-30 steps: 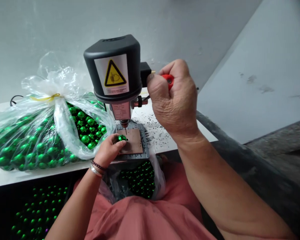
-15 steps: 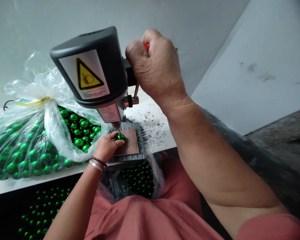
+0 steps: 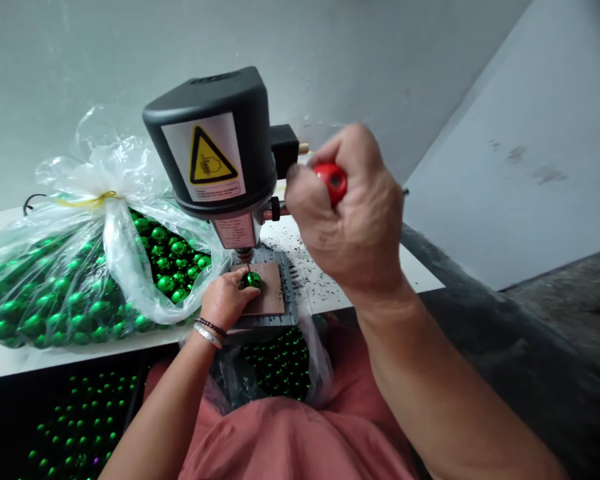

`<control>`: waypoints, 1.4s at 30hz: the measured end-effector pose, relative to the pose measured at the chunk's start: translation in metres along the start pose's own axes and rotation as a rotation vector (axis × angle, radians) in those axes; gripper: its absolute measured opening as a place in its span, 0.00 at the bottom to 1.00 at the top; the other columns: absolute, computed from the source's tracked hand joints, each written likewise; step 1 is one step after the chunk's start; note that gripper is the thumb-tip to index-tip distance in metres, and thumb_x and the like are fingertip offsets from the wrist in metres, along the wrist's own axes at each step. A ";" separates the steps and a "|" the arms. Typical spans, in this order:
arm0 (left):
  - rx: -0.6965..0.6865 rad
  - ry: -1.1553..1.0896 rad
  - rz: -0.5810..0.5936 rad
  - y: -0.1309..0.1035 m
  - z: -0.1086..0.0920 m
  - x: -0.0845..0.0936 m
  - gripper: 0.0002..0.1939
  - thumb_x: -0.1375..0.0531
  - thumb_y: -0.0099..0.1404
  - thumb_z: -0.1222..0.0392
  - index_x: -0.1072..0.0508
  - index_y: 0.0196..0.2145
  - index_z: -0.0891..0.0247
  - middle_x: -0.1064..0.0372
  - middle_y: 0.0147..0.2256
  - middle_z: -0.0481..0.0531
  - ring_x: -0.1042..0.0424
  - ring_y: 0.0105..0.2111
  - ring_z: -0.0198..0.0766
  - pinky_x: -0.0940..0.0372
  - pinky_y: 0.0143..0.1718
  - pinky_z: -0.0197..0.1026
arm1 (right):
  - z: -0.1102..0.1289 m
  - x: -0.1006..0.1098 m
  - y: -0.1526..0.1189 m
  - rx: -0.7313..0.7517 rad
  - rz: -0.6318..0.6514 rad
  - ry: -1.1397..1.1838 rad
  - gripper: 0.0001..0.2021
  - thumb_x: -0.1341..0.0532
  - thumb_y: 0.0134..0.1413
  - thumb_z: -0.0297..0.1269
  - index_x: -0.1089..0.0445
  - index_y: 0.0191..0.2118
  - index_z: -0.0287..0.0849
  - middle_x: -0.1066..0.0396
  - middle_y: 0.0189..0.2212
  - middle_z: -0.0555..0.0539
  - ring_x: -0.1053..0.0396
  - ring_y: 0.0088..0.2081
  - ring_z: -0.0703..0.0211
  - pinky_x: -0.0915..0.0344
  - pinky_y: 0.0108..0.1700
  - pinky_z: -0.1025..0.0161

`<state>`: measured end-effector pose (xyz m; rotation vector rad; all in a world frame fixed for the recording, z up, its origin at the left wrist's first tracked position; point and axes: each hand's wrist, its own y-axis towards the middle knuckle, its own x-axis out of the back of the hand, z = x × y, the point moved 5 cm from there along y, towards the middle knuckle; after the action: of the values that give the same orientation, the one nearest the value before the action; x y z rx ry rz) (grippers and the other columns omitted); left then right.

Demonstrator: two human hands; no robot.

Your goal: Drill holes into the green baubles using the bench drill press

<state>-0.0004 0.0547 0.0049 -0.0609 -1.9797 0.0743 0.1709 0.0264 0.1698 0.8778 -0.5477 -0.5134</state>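
While the clear bag point(image 3: 75, 287) slumps at far L on the white table point(image 3: 415, 275), its thin, wrinkly plastic cinched w/ a yellow tie point(image 3: 87, 200), glossy round balls point(image 3: 166, 285) show thru the opening. L forearm slants up & R; left hand point(image 3: 223, 300), w/ dark beads point(image 3: 210, 325) & a silvery bangle point(image 3: 207, 335) at the wrist, pinches 1 shiny green ball point(image 3: 251, 281) btwn thumb & fingers, grip narrow. Ball's on a flat, smooth tan board point(image 3: 274, 297) atop a grey slotted metal base point(image 3: 290, 310), right under the thin drill bit point(image 3: 249, 267); can't tell if bit touches. Drill's boxy matte-black housing point(image 3: 253, 143) leans over it. Below, an open plastic bag point(image 3: 323, 373) holds small green balls. Dark flaky chips point(image 3: 300, 263) litter the tabletop just R of base. R forearm rises up & L from the lower R corner, wrist near straight; right hand point(image 3: 363, 213) is fisted round the smooth red knob point(image 3: 334, 181), grip closed.
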 end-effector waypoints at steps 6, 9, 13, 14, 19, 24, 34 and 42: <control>-0.020 0.015 -0.010 -0.002 -0.003 0.002 0.26 0.42 0.55 0.50 0.30 0.51 0.59 0.27 0.43 0.56 0.28 0.39 0.48 0.36 0.37 0.43 | 0.003 0.005 -0.037 0.071 -0.036 -0.130 0.07 0.46 0.48 0.34 0.47 0.26 0.45 0.45 0.18 0.56 0.46 0.20 0.69 0.40 0.26 0.67; -0.017 0.015 -0.005 -0.003 -0.003 0.002 0.26 0.42 0.55 0.50 0.31 0.51 0.59 0.27 0.44 0.57 0.28 0.41 0.48 0.36 0.39 0.43 | 0.001 0.004 -0.047 0.088 -0.065 -0.131 0.06 0.46 0.49 0.33 0.46 0.27 0.45 0.45 0.18 0.56 0.45 0.19 0.69 0.41 0.25 0.67; -0.026 0.004 -0.016 -0.003 -0.003 0.002 0.24 0.41 0.55 0.52 0.30 0.50 0.57 0.27 0.43 0.56 0.28 0.41 0.50 0.36 0.39 0.44 | -0.001 0.002 -0.055 0.066 -0.086 -0.170 0.04 0.46 0.51 0.33 0.45 0.28 0.45 0.43 0.19 0.55 0.44 0.20 0.67 0.42 0.24 0.66; -0.026 0.002 -0.020 -0.003 -0.003 0.002 0.24 0.41 0.55 0.52 0.29 0.50 0.57 0.27 0.43 0.56 0.28 0.41 0.50 0.36 0.39 0.44 | -0.001 0.002 -0.057 0.067 -0.094 -0.178 0.04 0.46 0.51 0.33 0.44 0.28 0.45 0.42 0.19 0.54 0.44 0.21 0.67 0.42 0.24 0.66; -0.032 0.004 -0.017 -0.002 0.000 0.000 0.24 0.41 0.55 0.49 0.29 0.49 0.58 0.27 0.43 0.57 0.28 0.41 0.52 0.36 0.38 0.45 | -0.004 -0.001 -0.067 0.082 -0.155 -0.184 0.04 0.45 0.49 0.32 0.44 0.30 0.45 0.40 0.21 0.54 0.42 0.22 0.67 0.41 0.25 0.66; -0.027 0.012 -0.044 -0.002 0.001 -0.001 0.23 0.41 0.54 0.50 0.28 0.48 0.56 0.26 0.42 0.54 0.28 0.41 0.49 0.36 0.38 0.43 | -0.009 -0.005 -0.074 0.108 -0.213 -0.143 0.05 0.44 0.49 0.29 0.42 0.32 0.43 0.39 0.24 0.54 0.39 0.25 0.70 0.39 0.28 0.69; -0.047 -0.035 -0.060 -0.002 0.001 -0.001 0.23 0.40 0.54 0.50 0.28 0.47 0.57 0.26 0.42 0.54 0.28 0.41 0.47 0.37 0.39 0.41 | -0.012 -0.008 -0.079 0.120 -0.219 -0.035 0.05 0.44 0.49 0.28 0.43 0.32 0.41 0.41 0.24 0.55 0.41 0.25 0.73 0.40 0.28 0.71; -0.065 -0.295 -0.084 -0.019 0.010 0.003 0.20 0.39 0.53 0.55 0.27 0.44 0.61 0.26 0.36 0.51 0.29 0.36 0.41 0.36 0.39 0.40 | 0.005 -0.008 0.007 -0.047 -0.066 -0.043 0.09 0.47 0.54 0.34 0.47 0.25 0.42 0.50 0.20 0.57 0.49 0.22 0.73 0.46 0.28 0.69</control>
<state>-0.0112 0.0356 0.0048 -0.0091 -2.2767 -0.0387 0.1632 0.0324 0.1766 0.8438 -0.5448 -0.6037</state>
